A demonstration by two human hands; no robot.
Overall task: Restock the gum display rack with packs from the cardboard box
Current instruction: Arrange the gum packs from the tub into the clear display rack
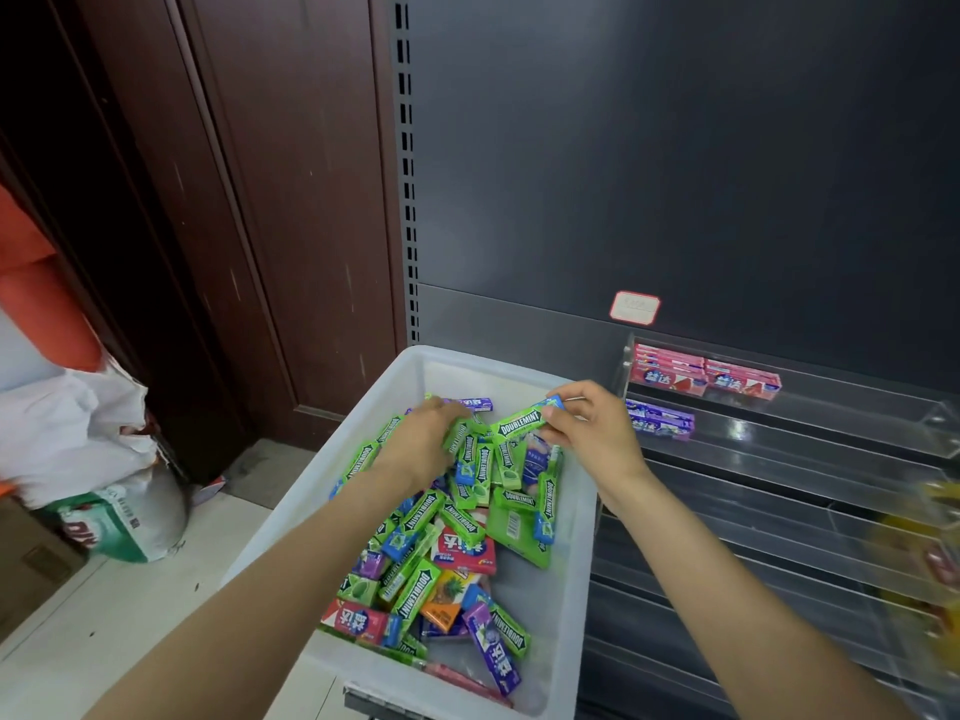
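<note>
- right hand pinches one end of a green doublemint pack, thumb + fingers curled round its right tip; pack is lifted just above the heap, not lying in it.
- pack's long axis runs roughly left-right, tilted up a bit toward the held end; free end points at the left hand.
- left hand is down in the pile, fingers curled into a bunch of green packs; looks like it's gathering or gripping some, can't tell how many.
- the stock sits in a white plastic bin, not cardboard as far as i can see; heap of gum packs is mostly green w/ some purple, pink, orange mixed in.
- clear acrylic display rack stands just right of the bin, tiers stepping down toward the viewer. top tier has pink packs, next tier a few purple packs; lower tiers look bare, far right edge is blurred.
- key relation: rack lies to the right of the held pack, and the right hand is the nearer one, close by the purple tier's left end.
- my guess: pack's axis already lies near parallel to the tiers, so a short carry rightward and a small level-out should seat it.
</note>
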